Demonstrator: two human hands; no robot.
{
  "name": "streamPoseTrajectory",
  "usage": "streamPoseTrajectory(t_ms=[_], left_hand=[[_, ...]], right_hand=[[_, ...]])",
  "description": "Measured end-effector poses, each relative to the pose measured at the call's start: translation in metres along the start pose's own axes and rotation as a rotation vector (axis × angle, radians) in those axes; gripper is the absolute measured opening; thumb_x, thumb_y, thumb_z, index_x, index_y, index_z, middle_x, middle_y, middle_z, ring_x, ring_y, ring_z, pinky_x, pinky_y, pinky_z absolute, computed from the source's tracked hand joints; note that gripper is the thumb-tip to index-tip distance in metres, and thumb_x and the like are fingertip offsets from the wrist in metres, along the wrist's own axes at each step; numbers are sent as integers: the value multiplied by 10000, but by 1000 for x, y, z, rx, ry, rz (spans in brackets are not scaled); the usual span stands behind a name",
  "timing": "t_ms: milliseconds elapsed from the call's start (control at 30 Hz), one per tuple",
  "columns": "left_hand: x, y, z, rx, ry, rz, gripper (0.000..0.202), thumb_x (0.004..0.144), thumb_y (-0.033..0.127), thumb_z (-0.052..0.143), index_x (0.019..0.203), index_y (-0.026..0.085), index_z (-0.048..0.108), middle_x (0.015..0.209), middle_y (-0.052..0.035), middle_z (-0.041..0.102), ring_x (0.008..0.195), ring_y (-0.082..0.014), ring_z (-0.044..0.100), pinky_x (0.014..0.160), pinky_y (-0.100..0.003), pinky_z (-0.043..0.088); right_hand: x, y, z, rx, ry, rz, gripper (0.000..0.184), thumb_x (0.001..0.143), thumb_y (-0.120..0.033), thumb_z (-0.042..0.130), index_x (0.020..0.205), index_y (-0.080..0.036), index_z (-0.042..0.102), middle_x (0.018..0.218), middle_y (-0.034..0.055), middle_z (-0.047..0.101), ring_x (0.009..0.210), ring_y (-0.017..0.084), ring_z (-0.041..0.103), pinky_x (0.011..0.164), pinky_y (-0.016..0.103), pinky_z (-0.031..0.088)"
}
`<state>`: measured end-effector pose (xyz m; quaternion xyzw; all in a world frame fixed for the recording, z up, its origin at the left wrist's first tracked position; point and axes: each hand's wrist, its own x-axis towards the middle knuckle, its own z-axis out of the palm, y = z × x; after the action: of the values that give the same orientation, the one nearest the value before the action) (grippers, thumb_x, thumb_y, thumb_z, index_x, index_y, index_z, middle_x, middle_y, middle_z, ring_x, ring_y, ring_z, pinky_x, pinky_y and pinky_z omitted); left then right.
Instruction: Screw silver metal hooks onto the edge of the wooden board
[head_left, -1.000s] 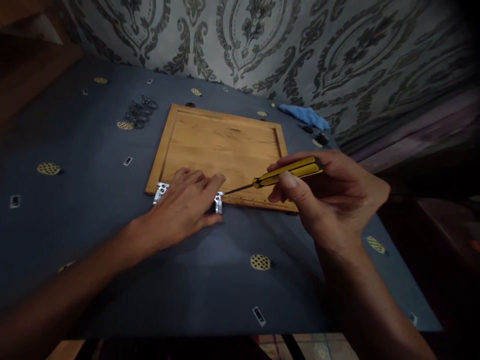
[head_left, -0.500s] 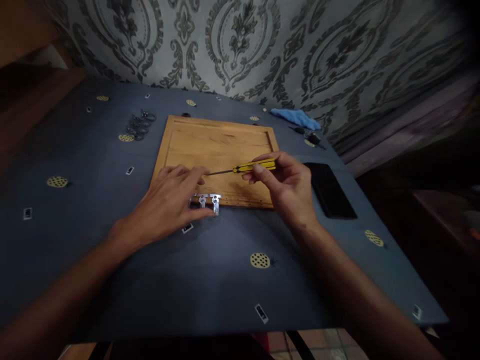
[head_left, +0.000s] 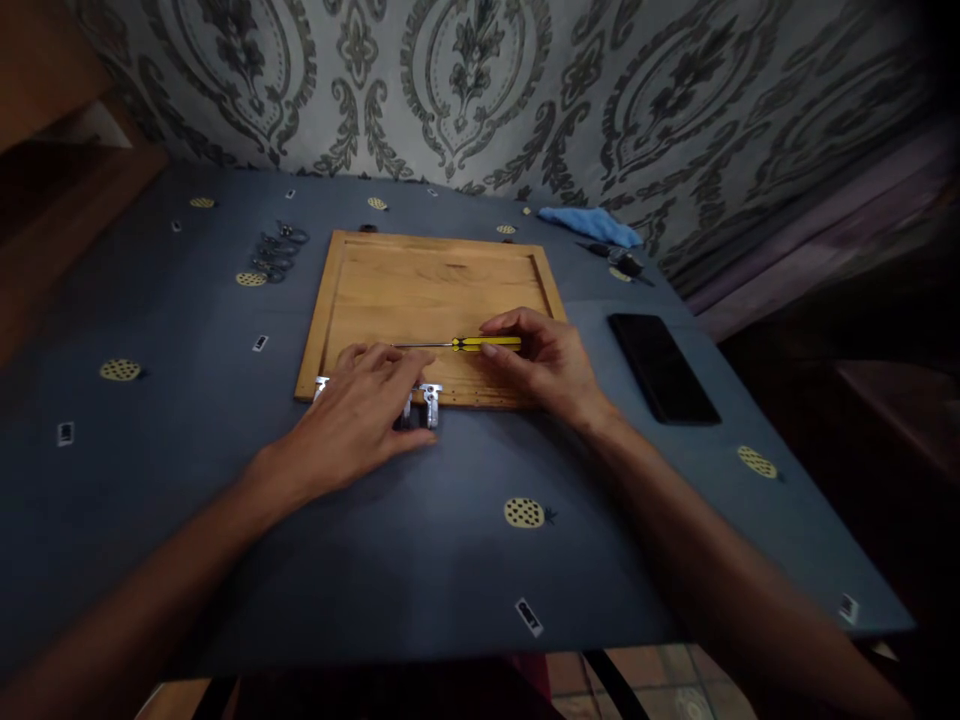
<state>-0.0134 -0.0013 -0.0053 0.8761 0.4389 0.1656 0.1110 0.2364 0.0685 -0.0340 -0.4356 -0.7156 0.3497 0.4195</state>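
A screwdriver (head_left: 487, 344) with a yellow-and-black handle lies flat across the wooden panel (head_left: 435, 290), its thin shaft pointing left. Around the handle's right end is my right hand (head_left: 551, 365), thumb at the handle's lower edge and index finger above it, fingers apart. My left hand (head_left: 360, 405) spreads over the panel's near edge, thumb stretched out below that edge. Shiny metal hinges (head_left: 431, 400) sit along this edge, partly hidden beneath the left hand. Its fingertips are close to the tip of the screwdriver shaft.
Several small dark metal pieces (head_left: 276, 250) lie left of the panel. To the right rests a black phone (head_left: 664, 368). A blue cloth (head_left: 592, 225) and a dark tool (head_left: 619, 260) are at the back right. Patterned fabric (head_left: 472, 90) hangs behind the table (head_left: 450, 560).
The screwdriver has come down flat onto the panel, shifting left. My right hand has lowered leftward with it and its fingers have loosened. My left hand stays over the hinges.
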Motion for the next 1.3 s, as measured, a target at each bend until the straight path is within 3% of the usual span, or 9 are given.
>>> streamPoseTrajectory(t_ms=[300,767,967,1100,1300], left_hand=[[-1,1,0,-2,-7,-11,659,845,374,798,1364,178,442,1208,-85,687,1198,-308,558,1025,-462,399],[-1,-1,1,27,-7,5,649,852,383,789,1361,188,439,1193,-80,693,1190,-304,564,1024,-458,400],[0,-1,1,23,-8,9,670,845,413,794,1363,189,434,1184,-76,693,1189,-302,560,1025,-454,399],[0,0,0,25,-16,0,625,857,431,774,1342,203,453,1185,-82,683,1176,-304,564,1019,-463,405],[0,1,-1,19,-21,-4,622,841,408,796,1326,197,469,1201,-87,679,1186,-304,560,1022,-460,405]], right_hand=[[-1,5,-3,-204,-91,-86,164,843,-287,686,983,-204,713,982,53,767,927,226,711,854,366,546],[-2,3,-2,-376,-201,-183,202,869,-168,617,1049,-196,705,1010,80,739,930,239,682,850,394,535],[-9,-6,7,-473,-188,-365,189,954,-241,577,1081,-185,706,1188,151,681,1111,286,631,940,476,522],[-15,-13,16,-495,-229,-468,236,941,-154,540,1059,-217,734,1253,140,655,1146,304,584,958,529,502],[-17,-12,20,-479,-263,-511,346,906,-69,508,1057,-236,772,1225,129,650,1143,304,550,967,542,476]])
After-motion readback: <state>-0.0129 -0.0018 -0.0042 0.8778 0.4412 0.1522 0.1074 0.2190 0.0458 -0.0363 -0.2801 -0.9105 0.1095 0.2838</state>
